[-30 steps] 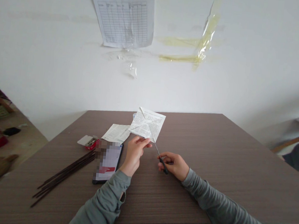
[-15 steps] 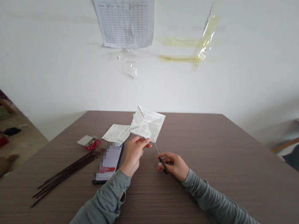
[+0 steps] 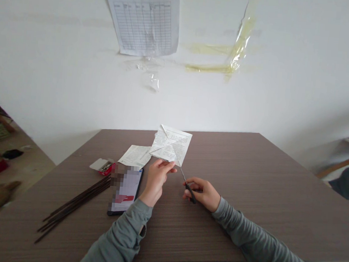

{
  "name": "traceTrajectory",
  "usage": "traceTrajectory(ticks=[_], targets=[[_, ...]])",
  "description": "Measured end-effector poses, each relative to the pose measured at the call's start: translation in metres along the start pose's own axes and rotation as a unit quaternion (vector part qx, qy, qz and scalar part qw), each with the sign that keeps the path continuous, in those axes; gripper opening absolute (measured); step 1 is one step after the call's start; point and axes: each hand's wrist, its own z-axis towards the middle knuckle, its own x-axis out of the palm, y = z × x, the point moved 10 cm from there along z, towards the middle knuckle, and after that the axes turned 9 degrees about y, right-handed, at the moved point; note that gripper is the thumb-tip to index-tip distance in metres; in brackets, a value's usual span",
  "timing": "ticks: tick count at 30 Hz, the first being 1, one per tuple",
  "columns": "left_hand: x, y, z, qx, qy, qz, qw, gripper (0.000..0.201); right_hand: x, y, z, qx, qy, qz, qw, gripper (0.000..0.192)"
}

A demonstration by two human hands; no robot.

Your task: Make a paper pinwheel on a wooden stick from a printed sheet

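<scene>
Between the thumb and fingers of my left hand (image 3: 157,178) is the lower edge of a printed paper square (image 3: 173,143), creased along its diagonals and raised above the table. My right hand (image 3: 204,192) is closed around the black handles of a pair of scissors (image 3: 190,192). Their thin metal blades point up and left, with the tips at the paper's lower corner, close to my left fingertips. Whether the blades are parted is too small to tell. Behind my left hand, a second printed sheet (image 3: 134,155) lies on the table.
Left of my left forearm lies a phone (image 3: 126,196), its screen partly pixelated. Beside it are several thin dark sticks (image 3: 75,204) and an opened small red-and-white box (image 3: 104,167) with small metal pieces. The brown table (image 3: 264,187) meets a white wall bearing a taped chart (image 3: 144,22).
The paper square has tilted very slightly between my fingers. Both hands and the scissors stay almost in the same place; the whole view has shifted a little.
</scene>
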Motion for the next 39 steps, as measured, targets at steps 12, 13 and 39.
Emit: traceTrajectory(ticks=[12, 13, 39], targets=[[-0.001, 0.001, 0.0, -0.002, -0.003, 0.004, 1.0, 0.03, 0.0, -0.003, 0.001, -0.009, 0.01, -0.003, 1.0, 0.079], [-0.001, 0.001, 0.0, -0.002, -0.003, 0.005, 1.0, 0.03, 0.0, -0.002, 0.001, -0.01, 0.009, -0.002, 1.0, 0.078], [0.006, 0.0, -0.003, -0.007, 0.019, 0.01, 1.0, 0.034, 0.001, 0.007, -0.001, 0.0, -0.017, 0.023, 1.0, 0.077]])
